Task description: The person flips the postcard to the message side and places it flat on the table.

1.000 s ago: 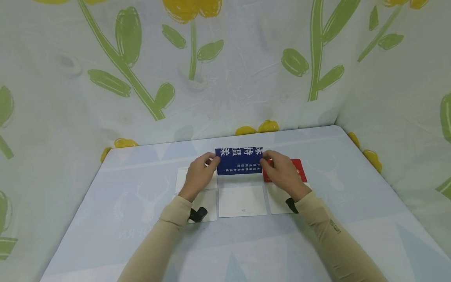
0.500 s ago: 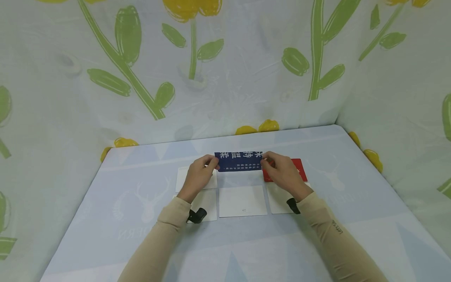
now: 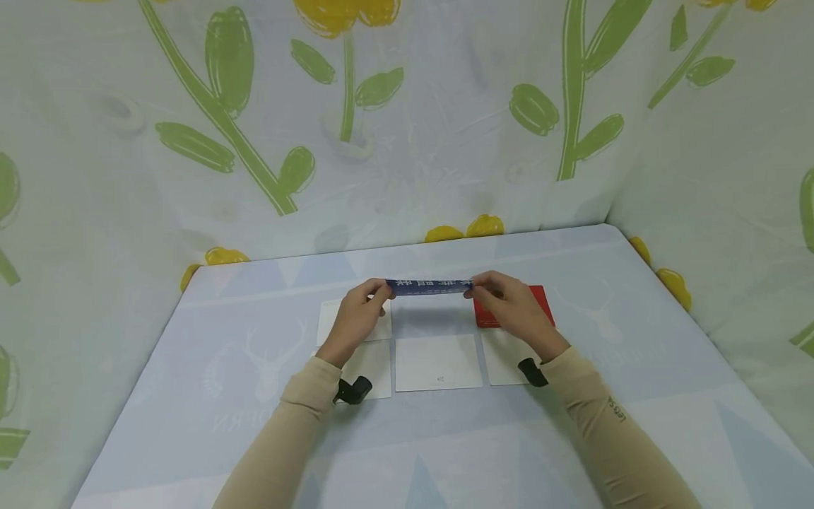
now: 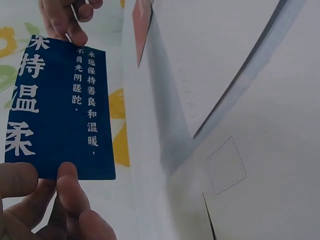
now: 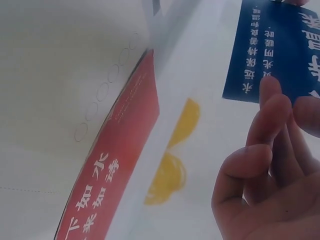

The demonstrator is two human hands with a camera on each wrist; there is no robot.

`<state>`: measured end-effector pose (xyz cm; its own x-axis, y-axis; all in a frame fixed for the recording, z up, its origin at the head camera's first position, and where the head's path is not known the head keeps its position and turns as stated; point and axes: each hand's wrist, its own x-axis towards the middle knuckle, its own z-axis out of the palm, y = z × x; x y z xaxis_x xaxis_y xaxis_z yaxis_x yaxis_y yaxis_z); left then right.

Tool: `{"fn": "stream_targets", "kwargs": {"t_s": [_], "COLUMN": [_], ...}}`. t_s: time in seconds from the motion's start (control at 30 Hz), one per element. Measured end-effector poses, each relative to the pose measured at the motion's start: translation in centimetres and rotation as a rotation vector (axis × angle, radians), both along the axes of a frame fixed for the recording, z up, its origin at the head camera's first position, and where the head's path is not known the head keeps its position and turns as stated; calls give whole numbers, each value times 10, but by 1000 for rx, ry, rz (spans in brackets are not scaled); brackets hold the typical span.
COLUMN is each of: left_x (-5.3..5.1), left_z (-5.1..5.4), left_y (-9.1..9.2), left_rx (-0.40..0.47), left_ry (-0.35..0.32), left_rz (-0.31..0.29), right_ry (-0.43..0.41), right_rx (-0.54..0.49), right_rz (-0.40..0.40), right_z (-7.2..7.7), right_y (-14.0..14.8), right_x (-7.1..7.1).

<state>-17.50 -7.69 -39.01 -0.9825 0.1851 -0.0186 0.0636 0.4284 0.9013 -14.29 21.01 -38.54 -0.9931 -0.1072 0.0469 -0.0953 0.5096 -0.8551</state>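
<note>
A dark blue card (image 3: 429,287) with white Chinese characters is held above the table, tilted so the head view sees it nearly edge-on. My left hand (image 3: 355,316) pinches one short end between thumb and fingers. At the opposite end my right hand (image 3: 514,309) pinches it the same way. The left wrist view shows the blue card (image 4: 60,112) face-on, with fingers at both ends. A red card (image 3: 540,304) with white characters lies on the table, partly behind my right hand. In the right wrist view the red card (image 5: 117,145) shows its lettering.
A white card (image 3: 439,363) lies in front of the blue card, its face up. More white cards (image 3: 375,371) lie under my left wrist and a further white card (image 3: 505,360) under my right. The pale table (image 3: 254,438) meets a flower-patterned cloth (image 3: 432,170) behind.
The blue card has tilted from facing the head camera to nearly edge-on, its visible face narrowing. Both hands keep their pinch on it and have moved only slightly. The cards on the table stay put.
</note>
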Motion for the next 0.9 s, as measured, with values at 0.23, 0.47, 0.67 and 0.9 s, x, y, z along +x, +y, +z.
{"fn": "stream_targets", "kwargs": {"t_s": [0.23,0.47,0.67,0.9], "left_x": [2,3,3,4], "left_z": [2,1,-1,-1], "left_y": [-3,-7,-10,-11], "left_rx": [67,95,98,118], "left_ry": [-16,-27,-31,-45], "left_rz": [-43,-56,-60,-73], "right_ry": [0,1,9,23], "right_rx": [-43,-40,-12,-2], "right_rz": [66,88,87,82], "right_z": [1,1,0,1], "right_y": [6,9,9,9], "right_x": [2,2,3,4]}}
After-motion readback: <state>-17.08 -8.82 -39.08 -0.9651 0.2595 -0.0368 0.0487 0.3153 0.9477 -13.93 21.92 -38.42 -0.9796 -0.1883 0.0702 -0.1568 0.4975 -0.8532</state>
